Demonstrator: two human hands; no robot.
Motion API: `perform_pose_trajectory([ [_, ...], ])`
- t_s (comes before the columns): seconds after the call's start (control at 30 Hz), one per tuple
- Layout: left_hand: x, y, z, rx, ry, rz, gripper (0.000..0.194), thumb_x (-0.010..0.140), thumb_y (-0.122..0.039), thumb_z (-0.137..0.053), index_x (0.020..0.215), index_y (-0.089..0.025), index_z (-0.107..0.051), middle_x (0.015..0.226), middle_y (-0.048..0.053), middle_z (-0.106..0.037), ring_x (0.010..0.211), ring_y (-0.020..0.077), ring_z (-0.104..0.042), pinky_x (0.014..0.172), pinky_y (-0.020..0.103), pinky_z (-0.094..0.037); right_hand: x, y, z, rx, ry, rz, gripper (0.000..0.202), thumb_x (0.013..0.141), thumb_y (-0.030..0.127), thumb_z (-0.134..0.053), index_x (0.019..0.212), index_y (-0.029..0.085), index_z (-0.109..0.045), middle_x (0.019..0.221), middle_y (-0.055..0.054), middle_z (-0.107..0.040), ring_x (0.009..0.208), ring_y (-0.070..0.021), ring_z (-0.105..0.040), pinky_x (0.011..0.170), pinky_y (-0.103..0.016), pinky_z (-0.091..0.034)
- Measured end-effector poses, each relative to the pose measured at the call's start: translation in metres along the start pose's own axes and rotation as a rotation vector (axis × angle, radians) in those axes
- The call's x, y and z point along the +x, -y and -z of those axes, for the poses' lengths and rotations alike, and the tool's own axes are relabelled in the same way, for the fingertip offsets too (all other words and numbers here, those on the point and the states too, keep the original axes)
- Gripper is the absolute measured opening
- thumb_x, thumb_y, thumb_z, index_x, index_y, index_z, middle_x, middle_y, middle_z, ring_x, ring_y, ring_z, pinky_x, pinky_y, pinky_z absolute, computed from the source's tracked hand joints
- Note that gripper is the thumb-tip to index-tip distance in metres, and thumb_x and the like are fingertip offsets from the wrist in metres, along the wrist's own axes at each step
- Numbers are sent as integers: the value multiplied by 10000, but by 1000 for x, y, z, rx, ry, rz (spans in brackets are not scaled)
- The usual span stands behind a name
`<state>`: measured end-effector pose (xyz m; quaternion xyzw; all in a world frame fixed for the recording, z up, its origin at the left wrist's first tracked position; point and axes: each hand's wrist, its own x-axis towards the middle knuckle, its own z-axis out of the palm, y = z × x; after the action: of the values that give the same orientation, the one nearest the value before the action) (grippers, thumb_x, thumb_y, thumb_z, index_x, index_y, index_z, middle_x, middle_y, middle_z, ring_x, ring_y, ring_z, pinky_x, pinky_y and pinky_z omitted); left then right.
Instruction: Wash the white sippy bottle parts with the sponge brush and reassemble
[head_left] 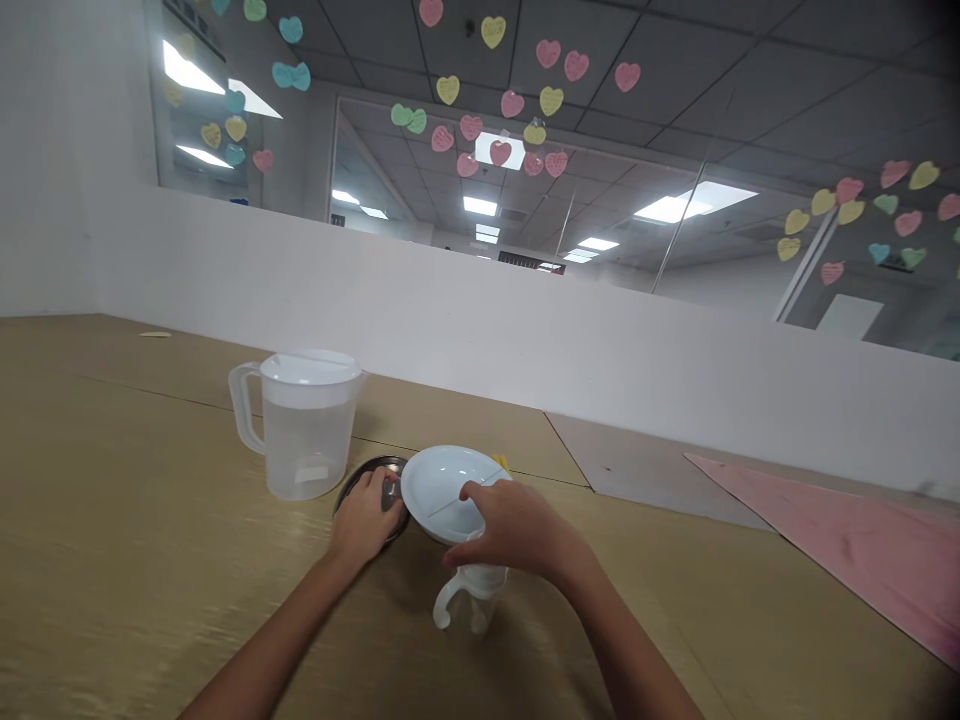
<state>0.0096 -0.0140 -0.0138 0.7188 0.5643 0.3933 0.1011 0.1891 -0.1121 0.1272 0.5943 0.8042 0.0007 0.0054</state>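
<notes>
My left hand [364,518] rests on a round, dark metal dish [388,467], its fingers curved over the inside and rim. Beside it, touching or nearly so, is a white bowl [442,480] with a thin line across it. My right hand [514,525] is at the bowl's right side, thumb and fingers apart in a wide curve. Just under that hand stands a small white object with curved legs or a handle [480,585], partly hidden by the palm; whether the hand touches it is unclear. A bit of something yellow [501,461] shows behind the bowl.
A clear lidded pitcher [307,440] holding liquid stands left of the dish. Pink sheet [877,550] and grey sheet [645,470] lie on the right of the brown tabletop [135,520]. A white low wall [480,325] runs behind, below glass with heart-shaped notes.
</notes>
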Motion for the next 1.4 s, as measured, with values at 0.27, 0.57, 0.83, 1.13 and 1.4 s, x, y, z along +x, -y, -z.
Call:
perform_pose_trajectory([
  [0.27,8,-3,7,-436,-483,167,305,787,-422,-531,955,-185,-439,915,65,-549,837,219,-582,743,385,-501,-1,0,5,55,-4,-1,842,570,725,-612,1189,159,-537,874,-110,-664,814,-286,-597,618,-312,-405],
  [0.57,-22,-22,-3,-456,-390,-566,248,866,-398,-450,1019,-204,-424,1157,133,-563,1117,265,-529,926,464,-444,0,11,11,267,-244,267,705,809,473,-569,1402,305,-227,1342,-65,-424,1099,-209,-507,843,-305,-419],
  [0.83,-32,-30,1,-409,-288,-712,501,880,-378,-405,1322,-181,-275,1248,150,-505,1122,274,-518,891,405,-450,-5,9,14,248,-273,246,395,802,177,-532,1183,281,-534,1097,-35,-506,846,-145,-542,768,-277,-413],
  [1.13,-45,-55,6,-335,42,-871,512,726,-384,-514,1175,-185,-367,908,86,-569,814,234,-547,744,373,-421,-22,-5,32,405,-259,-3,227,747,276,-510,959,219,-453,943,-11,-515,705,-129,-483,606,-248,-380],
  [1.4,-46,-55,-1,-355,50,-826,485,609,-184,-451,1086,-182,-362,680,15,-534,619,193,-490,610,331,-392,-18,-12,26,279,23,40,286,722,246,-495,1004,209,-462,907,-23,-578,759,-156,-513,628,-262,-356],
])
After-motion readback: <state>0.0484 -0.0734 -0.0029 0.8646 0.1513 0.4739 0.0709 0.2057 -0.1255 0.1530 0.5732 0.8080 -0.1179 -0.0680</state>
